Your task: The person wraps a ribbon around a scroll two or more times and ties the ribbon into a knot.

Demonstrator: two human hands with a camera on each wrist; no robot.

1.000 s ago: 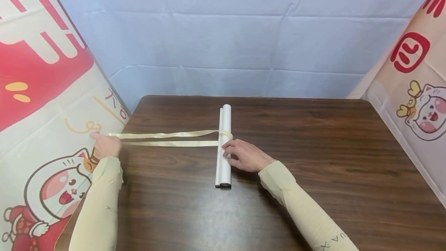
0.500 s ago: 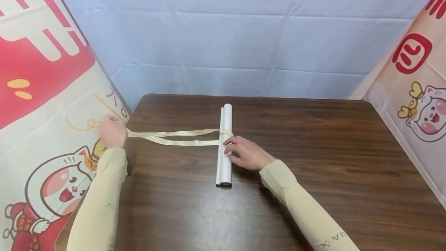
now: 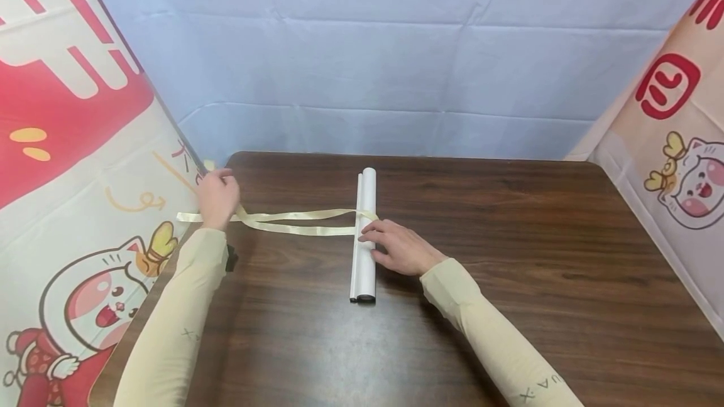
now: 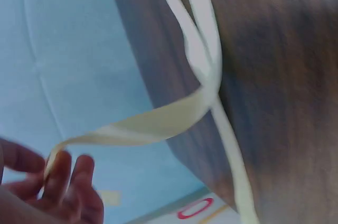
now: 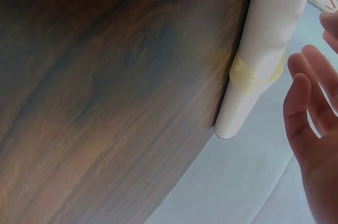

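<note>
Roll point(image 3: 366, 253) points forward (ribbon point(image 3: 300, 215) crosswise).

The head view is bright and quite even, with light seeming to come from above. A pale glare lies on the near part of the table point(image 3: 362, 344), and soft shadows fall beside the sleeves point(image 3: 170, 325). Both wrist views are dimmer and bluish. In the left one, the ribbon point(image 4: 207, 28) is partly washed out and the left hand point(image 4: 59, 182) slightly blurred; in the right one, the white roll point(image 5: 266, 23) shines pale.
</note>
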